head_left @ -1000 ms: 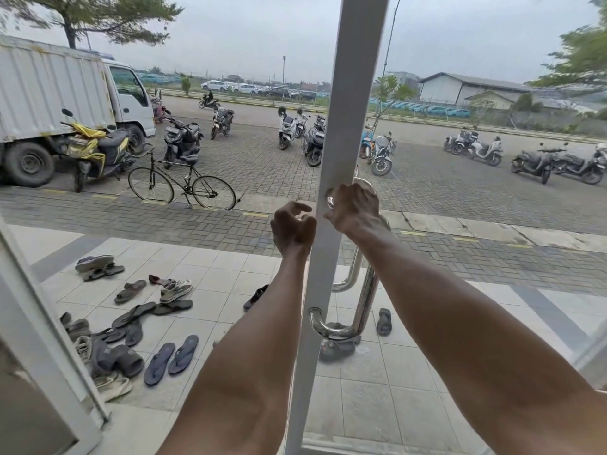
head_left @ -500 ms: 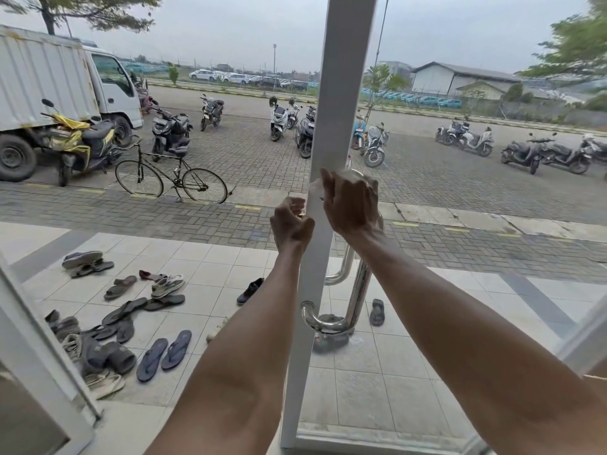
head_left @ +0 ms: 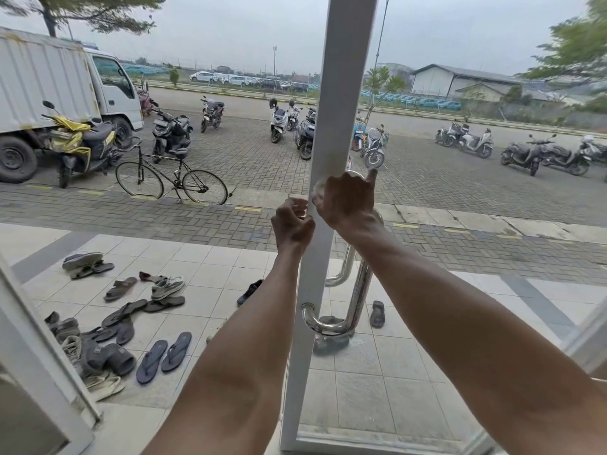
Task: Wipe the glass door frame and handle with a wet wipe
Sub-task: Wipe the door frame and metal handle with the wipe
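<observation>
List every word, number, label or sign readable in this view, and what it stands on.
Nothing here reads clearly.
Front plate of the dark grey scooter: too small, blurred.
Pale mark on the black slide sandal: blurred, unreadable.
White box truck: no lettering visible.

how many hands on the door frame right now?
2. The left hand curls round the left edge of the door frame. The right hand, just above it, presses the wet wipe against the frame's face. Neither is hidden.
</observation>
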Available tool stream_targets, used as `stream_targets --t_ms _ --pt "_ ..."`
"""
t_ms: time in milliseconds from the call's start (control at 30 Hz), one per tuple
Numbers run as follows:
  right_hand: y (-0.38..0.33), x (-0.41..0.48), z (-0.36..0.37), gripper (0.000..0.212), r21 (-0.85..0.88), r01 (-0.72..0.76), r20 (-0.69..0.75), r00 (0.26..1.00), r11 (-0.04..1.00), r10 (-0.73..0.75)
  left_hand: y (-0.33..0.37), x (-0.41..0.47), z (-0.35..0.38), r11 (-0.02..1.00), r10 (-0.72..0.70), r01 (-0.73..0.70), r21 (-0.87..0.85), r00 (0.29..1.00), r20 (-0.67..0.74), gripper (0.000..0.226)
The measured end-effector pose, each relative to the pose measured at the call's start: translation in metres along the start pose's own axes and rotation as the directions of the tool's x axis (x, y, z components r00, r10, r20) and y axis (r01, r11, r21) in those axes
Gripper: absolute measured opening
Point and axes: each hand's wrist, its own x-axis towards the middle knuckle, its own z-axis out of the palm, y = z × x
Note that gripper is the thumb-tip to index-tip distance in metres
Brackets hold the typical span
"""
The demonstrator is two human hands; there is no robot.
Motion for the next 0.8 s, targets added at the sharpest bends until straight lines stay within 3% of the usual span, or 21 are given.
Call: stream_targets --t_ms 133,200,367,467,600,733,800 --pt "-0.014 0.008 -0.001 0.028 -0.154 -0.013 0.162 0.986 0.988 0.038 -0.005 0.003 0.002 1.0 0.024 -0.024 -0.014 1.0 0.011 0.025" --pt "-0.016 0.011 -0.001 0.012 -0.18 -0.016 0.238 0.97 0.984 0.06 -0.007 0.004 0.002 0.999 0.047 -0.046 -0.015 0.998 0.03 0.028" --pt "-0.018 0.02 -0.005 0.021 -0.051 -0.149 0.399 0.904 0.988 0.157 -0.012 0.008 0.001 0.998 0.067 -0.067 -0.003 0.996 0.057 0.035" --pt "-0.024 0.019 0.0 0.022 -0.106 -0.163 0.365 0.911 0.981 0.191 -0.012 0.008 -0.001 0.996 0.081 -0.083 0.015 0.994 0.066 0.032" --pt "-0.026 0.015 0.005 0.024 -0.337 -0.04 0.227 0.966 0.941 0.122 -0.015 0.008 -0.003 0.997 0.073 -0.076 0.032 0.994 0.08 0.028" --pt "-0.025 0.009 -0.002 0.031 -0.543 0.061 0.215 0.974 0.838 0.068 -0.017 0.007 -0.001 0.996 0.08 -0.082 0.037 0.995 0.067 0.028" --pt "-0.025 0.008 -0.002 0.025 -0.536 0.071 0.236 0.969 0.841 0.069 -0.017 0.006 0.001 0.996 0.08 -0.081 0.023 0.996 0.05 0.026"
